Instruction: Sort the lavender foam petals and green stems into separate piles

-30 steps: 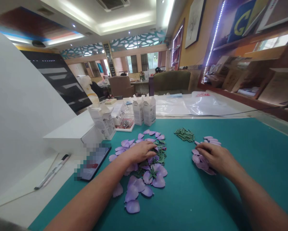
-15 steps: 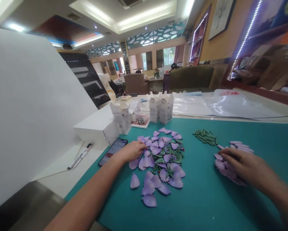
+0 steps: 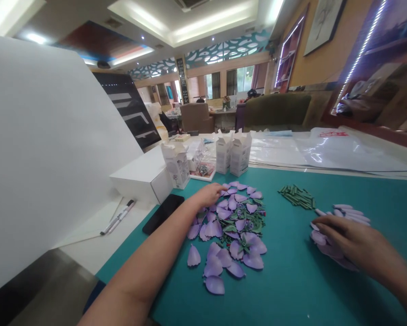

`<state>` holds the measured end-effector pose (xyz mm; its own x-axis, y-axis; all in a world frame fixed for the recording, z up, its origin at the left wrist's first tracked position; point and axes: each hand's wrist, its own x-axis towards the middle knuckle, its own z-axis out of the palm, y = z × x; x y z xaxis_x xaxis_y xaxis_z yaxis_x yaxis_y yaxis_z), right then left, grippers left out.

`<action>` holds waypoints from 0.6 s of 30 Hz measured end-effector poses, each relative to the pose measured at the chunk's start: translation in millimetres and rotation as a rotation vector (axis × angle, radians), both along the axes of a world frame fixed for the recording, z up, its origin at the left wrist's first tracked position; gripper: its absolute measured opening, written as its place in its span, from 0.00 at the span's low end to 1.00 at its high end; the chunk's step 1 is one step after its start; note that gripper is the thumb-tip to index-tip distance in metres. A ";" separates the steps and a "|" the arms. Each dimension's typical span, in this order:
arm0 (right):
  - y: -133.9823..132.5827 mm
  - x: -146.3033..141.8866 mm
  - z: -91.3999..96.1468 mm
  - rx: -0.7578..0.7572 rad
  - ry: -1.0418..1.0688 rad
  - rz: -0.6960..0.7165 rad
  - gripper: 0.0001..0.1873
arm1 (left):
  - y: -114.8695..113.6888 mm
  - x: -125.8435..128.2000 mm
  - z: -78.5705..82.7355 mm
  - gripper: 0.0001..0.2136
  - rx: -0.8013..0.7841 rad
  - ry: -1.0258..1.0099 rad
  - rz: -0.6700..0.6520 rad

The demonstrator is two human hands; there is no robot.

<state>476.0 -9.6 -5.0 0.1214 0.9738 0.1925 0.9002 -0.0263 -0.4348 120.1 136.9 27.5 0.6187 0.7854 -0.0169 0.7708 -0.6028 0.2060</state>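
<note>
My left hand (image 3: 210, 194) reaches over the upper left of a loose pile of purple plastic petals (image 3: 214, 228). Its fingers are bent together, the tips at a petal on the pile's far edge; anything between them is hidden. Green leaf-like parts (image 3: 258, 222) lie among the petals, and a green star-shaped piece (image 3: 244, 244) sits on petals at the near right. My right hand (image 3: 351, 237) is curled, thumb and fingers close together, over a smaller group of light purple petals (image 3: 318, 237). The hand covers much of that group, and its grip is hidden.
Green sticks (image 3: 297, 197) and a row of pale purple pieces (image 3: 351, 213) lie at the right of the green mat (image 3: 274, 294). A dark phone (image 3: 162, 213) is by my left forearm. White boxes (image 3: 240, 154), pens (image 3: 118, 217) and plastic sheeting (image 3: 322, 149) stand or lie around the mat.
My left hand has moved away from me and right, from the pile's left side to its far edge. The phone's lit screen has gone dark. My right hand stays over its petals.
</note>
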 end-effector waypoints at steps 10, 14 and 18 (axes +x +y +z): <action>-0.6 -8.3 10.9 -0.017 0.008 0.025 0.20 | -17.9 -16.6 3.7 0.13 0.003 0.068 -0.091; -2.5 -10.1 8.1 -0.009 0.007 0.024 0.20 | -30.7 -57.5 21.3 0.14 0.059 0.011 0.006; -2.5 -9.3 5.6 0.015 -0.004 0.002 0.20 | -54.1 -81.6 22.5 0.13 0.030 -0.006 0.062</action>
